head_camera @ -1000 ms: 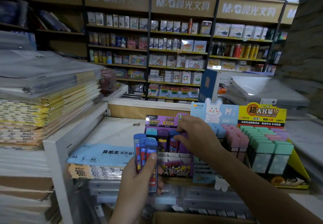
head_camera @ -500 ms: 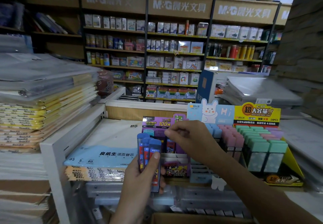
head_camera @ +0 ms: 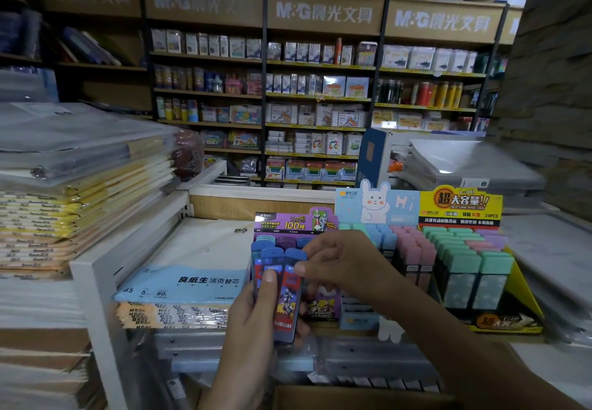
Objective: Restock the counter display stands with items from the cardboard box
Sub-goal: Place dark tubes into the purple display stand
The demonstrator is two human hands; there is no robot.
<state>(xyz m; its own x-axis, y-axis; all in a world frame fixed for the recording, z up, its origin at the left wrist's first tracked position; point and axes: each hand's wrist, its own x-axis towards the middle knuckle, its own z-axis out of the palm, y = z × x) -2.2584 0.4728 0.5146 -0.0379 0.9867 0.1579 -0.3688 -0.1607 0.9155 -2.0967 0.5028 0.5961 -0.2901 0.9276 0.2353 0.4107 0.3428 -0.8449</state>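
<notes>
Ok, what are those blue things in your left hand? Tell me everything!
The blue cases are at least three slim, flat plastic-looking boxes with blue caps and dark bodies. The front label shows a cartoon figure in red, blue and yellow, with a barcode below. They stand upright, fanned slightly, before the purple display stand. The left hand grips them from below, thumb on the front; the right hand seems to pinch the rightmost one near its cap.

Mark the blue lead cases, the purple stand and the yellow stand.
blue lead cases (head_camera: 290, 302), head view, label of right case
purple stand (head_camera: 288, 223), head view, header card
yellow stand (head_camera: 459, 205), head view, header card
</notes>
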